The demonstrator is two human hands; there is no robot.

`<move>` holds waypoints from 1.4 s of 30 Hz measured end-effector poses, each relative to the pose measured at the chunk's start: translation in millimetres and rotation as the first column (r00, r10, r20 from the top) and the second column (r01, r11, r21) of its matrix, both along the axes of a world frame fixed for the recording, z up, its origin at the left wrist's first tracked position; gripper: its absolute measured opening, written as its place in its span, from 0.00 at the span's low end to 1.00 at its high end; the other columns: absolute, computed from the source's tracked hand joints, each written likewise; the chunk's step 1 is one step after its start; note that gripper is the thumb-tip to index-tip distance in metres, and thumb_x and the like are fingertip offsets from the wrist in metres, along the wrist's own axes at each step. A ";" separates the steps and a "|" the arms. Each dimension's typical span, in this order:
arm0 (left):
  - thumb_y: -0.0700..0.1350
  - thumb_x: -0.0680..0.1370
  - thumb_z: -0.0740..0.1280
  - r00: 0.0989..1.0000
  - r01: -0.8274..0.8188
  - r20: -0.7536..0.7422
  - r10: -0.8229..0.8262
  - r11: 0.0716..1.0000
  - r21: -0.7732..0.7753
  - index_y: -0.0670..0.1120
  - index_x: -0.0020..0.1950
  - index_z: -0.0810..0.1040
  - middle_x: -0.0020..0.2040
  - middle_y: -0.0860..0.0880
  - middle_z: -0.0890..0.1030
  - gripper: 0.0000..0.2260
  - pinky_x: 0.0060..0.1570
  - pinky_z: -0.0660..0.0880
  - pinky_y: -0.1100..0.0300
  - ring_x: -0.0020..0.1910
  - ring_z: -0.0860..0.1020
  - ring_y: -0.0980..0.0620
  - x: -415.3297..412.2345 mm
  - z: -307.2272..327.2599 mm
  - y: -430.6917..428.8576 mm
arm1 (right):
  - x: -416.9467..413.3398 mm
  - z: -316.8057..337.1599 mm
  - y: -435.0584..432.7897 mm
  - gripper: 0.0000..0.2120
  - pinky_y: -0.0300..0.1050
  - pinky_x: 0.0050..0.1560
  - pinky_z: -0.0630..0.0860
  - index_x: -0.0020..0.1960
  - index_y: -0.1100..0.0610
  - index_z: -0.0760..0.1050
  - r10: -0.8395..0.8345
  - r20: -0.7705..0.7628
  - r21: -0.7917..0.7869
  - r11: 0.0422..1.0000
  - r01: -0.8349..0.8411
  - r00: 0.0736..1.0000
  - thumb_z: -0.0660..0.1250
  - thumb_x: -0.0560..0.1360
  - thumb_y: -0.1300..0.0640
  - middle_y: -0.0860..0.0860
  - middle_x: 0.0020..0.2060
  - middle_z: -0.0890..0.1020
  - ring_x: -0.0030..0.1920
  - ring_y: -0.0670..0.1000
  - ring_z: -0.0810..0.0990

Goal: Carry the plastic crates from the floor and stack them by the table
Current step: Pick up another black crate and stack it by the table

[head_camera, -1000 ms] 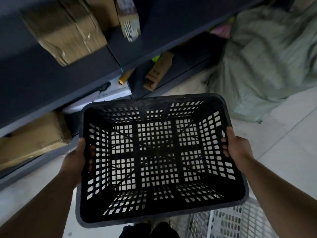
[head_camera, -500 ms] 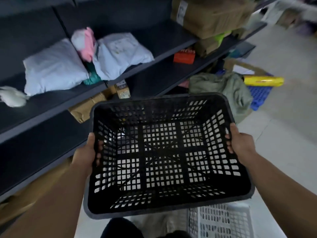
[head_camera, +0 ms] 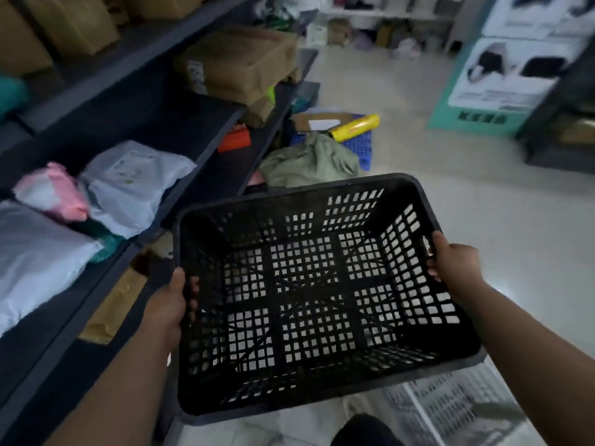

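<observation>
I hold an empty black plastic crate (head_camera: 309, 294) with perforated walls in the air in front of me, its open side up. My left hand (head_camera: 169, 309) grips its left rim, fingers curled inside. On the right rim my right hand (head_camera: 452, 260) does the same. A white plastic crate (head_camera: 450, 410) lies on the floor below, partly hidden by the black one.
Dark shelving (head_camera: 154, 101) runs along my left, loaded with cardboard boxes (head_camera: 238, 62) and grey parcel bags (head_camera: 128, 181). On the floor ahead lie a green sack (head_camera: 312, 162), a blue pallet (head_camera: 360, 146) and a yellow roll (head_camera: 354, 127). A teal display stand (head_camera: 502, 75) rises at the right.
The view has lifted from the low shelves and floor to the aisle ahead. The black crate has come up with both hands still on its rims, and it now sits further right.
</observation>
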State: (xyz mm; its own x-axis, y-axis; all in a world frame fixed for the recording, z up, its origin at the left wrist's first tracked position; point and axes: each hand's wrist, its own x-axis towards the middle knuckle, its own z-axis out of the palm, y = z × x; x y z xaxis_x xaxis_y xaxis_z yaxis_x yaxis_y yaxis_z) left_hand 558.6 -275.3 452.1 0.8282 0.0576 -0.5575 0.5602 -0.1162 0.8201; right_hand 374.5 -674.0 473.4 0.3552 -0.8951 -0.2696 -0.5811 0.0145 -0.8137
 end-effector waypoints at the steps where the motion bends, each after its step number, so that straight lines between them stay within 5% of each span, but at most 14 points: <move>1: 0.58 0.80 0.57 0.998 0.055 -0.007 -0.055 0.998 -0.006 0.47 0.44 0.78 0.36 0.50 0.75 0.18 0.29 0.63 0.59 0.30 0.67 0.53 2.2 4.4 -1.6 | -19.0 1.8 8.9 0.23 0.54 0.39 0.77 0.34 0.63 0.75 -0.047 0.011 0.020 0.999 0.047 0.999 0.61 0.76 0.45 0.58 0.28 0.79 0.30 0.58 0.78; 8: 0.55 0.80 0.58 0.903 0.426 -0.043 -0.428 0.903 -0.043 0.48 0.42 0.78 0.35 0.52 0.76 0.16 0.27 0.64 0.61 0.29 0.68 0.55 -14.6 12.4 -40.6 | -171.1 2.0 69.8 0.18 0.43 0.28 0.69 0.37 0.64 0.74 -0.383 0.040 0.085 0.922 0.378 0.923 0.60 0.77 0.51 0.59 0.30 0.77 0.26 0.55 0.73; 13: 0.56 0.80 0.58 0.770 0.634 -0.050 -0.637 0.771 -0.065 0.49 0.41 0.78 0.34 0.53 0.75 0.16 0.20 0.63 0.66 0.28 0.68 0.56 -61.9 4.5 -84.4 | -278.1 10.6 106.4 0.18 0.44 0.29 0.70 0.37 0.64 0.75 -0.583 0.010 0.075 0.810 0.581 0.812 0.60 0.77 0.51 0.58 0.29 0.78 0.27 0.56 0.74; 19: 0.55 0.80 0.58 0.594 0.800 -0.035 -0.804 0.595 -0.079 0.50 0.39 0.77 0.32 0.54 0.77 0.15 0.27 0.63 0.60 0.28 0.69 0.56 -148.8 7.6 -131.6 | -407.4 22.6 162.8 0.18 0.45 0.31 0.72 0.36 0.63 0.75 -0.770 0.028 0.080 0.637 0.767 0.637 0.61 0.77 0.51 0.59 0.30 0.79 0.28 0.57 0.76; 35: 0.54 0.80 0.59 0.215 0.969 -0.029 -0.976 0.217 -0.115 0.48 0.40 0.75 0.34 0.53 0.77 0.14 0.28 0.62 0.60 0.29 0.68 0.55 -500.0 12.7 -157.7 | -754.1 31.5 346.8 0.15 0.47 0.33 0.74 0.39 0.60 0.75 -0.975 0.072 0.104 0.217 0.971 0.210 0.63 0.76 0.50 0.58 0.31 0.79 0.28 0.56 0.75; 42: 0.55 0.80 0.57 0.045 0.991 -0.061 -0.997 0.052 -0.123 0.48 0.40 0.74 0.21 0.56 0.76 0.15 0.18 0.62 0.69 0.17 0.69 0.60 -618.6 6.2 -184.9 | -851.1 26.2 395.9 0.14 0.41 0.30 0.71 0.38 0.60 0.74 -0.996 0.075 0.117 0.046 0.992 0.037 0.62 0.77 0.51 0.58 0.31 0.78 0.28 0.55 0.74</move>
State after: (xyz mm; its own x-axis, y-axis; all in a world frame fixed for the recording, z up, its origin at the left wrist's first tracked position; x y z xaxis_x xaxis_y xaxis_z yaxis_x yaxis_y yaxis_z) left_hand -60.1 -460.2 458.3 0.0241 -0.7923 -0.6096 0.0132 -0.6095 0.7927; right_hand -476.5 -278.1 499.7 -0.8423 -0.4138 -0.3453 0.0910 0.5224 -0.8479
